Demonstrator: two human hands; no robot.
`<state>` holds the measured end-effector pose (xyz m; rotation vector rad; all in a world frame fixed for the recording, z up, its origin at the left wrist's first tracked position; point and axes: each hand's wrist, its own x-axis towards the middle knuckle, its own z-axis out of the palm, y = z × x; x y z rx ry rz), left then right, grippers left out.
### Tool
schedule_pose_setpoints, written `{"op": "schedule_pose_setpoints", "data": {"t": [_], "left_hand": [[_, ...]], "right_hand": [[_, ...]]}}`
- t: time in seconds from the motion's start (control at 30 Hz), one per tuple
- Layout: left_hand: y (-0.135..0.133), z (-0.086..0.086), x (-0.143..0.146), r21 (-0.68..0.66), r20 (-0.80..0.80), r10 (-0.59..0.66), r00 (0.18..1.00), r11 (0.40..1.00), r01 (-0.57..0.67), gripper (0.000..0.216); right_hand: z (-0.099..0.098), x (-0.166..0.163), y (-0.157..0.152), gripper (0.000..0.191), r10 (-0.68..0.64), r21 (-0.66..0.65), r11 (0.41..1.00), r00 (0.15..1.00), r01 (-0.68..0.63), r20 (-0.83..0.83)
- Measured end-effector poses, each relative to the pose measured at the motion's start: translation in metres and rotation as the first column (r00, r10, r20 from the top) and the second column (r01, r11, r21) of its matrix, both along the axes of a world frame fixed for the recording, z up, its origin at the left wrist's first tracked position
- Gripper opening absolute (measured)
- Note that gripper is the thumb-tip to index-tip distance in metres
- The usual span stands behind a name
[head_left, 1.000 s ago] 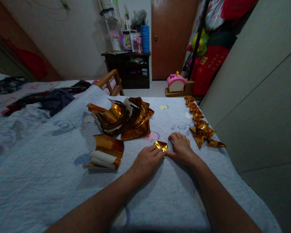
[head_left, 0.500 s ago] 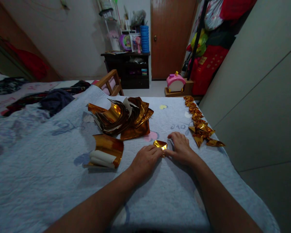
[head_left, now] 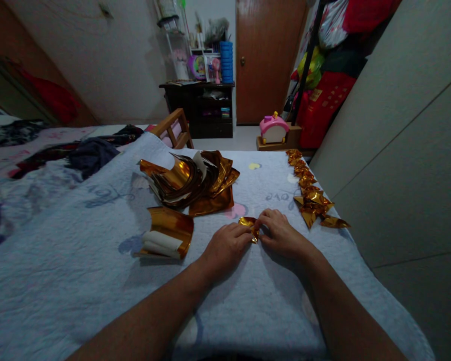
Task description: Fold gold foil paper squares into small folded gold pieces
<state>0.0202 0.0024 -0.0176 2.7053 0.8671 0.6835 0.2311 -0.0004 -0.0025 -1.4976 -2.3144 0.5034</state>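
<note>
A small folded piece of gold foil paper (head_left: 249, 222) lies on the blue patterned bedspread (head_left: 225, 311), between my two hands. My left hand (head_left: 229, 244) presses down on it with closed fingers, covering its left and near part. From the right, my right hand (head_left: 278, 230) pinches the paper's right edge between thumb and fingers. Beyond my left hand fans a thick stack of gold foil sheets (head_left: 212, 200). Closer on the left sits a curled gold sheet (head_left: 169, 223) with white rolled paper inside it. Along the right edge runs a row of folded gold foil pieces (head_left: 313, 200).
Dark crumpled clothes (head_left: 92, 155) lie to the left. Past the far edge stand a wooden chair (head_left: 173, 128), a dark cabinet (head_left: 195, 113) and a pink toy (head_left: 273, 129). A pale wardrobe (head_left: 409, 150) borders the right side.
My right hand has moved in to the left, its raised fingers now down on the paper's edge. The left hand stays on the paper. The view has shifted slightly.
</note>
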Motion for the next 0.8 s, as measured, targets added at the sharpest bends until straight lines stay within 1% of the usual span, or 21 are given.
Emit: {"op": "schedule_pose_setpoints", "data": {"t": [0.1, 0.2, 0.37, 0.5, 0.63, 0.8], "left_hand": [[-0.0004, 0.0004, 0.0001, 0.028, -0.029, 0.023, 0.999, 0.999, -0.023, 0.018], [-0.0013, 0.0004, 0.0009, 0.06, -0.06, 0.046, 0.997, 0.997, -0.042, 0.02], [-0.0028, -0.0006, 0.0019, 0.12, -0.082, 0.037, 0.996, 0.992, -0.027, 0.019], [-0.0031, -0.0009, 0.0019, 0.137, -0.102, 0.048, 0.994, 0.99, -0.033, 0.018], [-0.002, -0.0004, 0.0022, 0.153, -0.087, 0.034, 0.996, 0.988, -0.02, 0.016], [-0.0016, 0.0002, 0.0016, 0.146, -0.09, 0.037, 0.995, 0.989, -0.024, 0.014]], "right_hand": [[0.0021, -0.0004, -0.001, 0.021, 0.01, -0.008, 1.0, 1.0, -0.01, 0.013], [0.0046, -0.0021, -0.002, 0.021, 0.008, -0.017, 1.0, 1.0, -0.008, 0.012], [0.0054, -0.0038, -0.0018, 0.019, 0.006, -0.034, 0.999, 1.0, -0.005, 0.017], [0.0037, -0.0043, -0.0015, 0.018, -0.002, -0.014, 1.0, 0.999, 0.002, 0.041], [0.0022, -0.0064, -0.0023, 0.012, -0.003, 0.016, 1.0, 0.997, 0.001, 0.078], [-0.001, -0.0087, -0.0035, 0.011, -0.019, 0.011, 1.0, 0.996, 0.018, 0.087]]}}
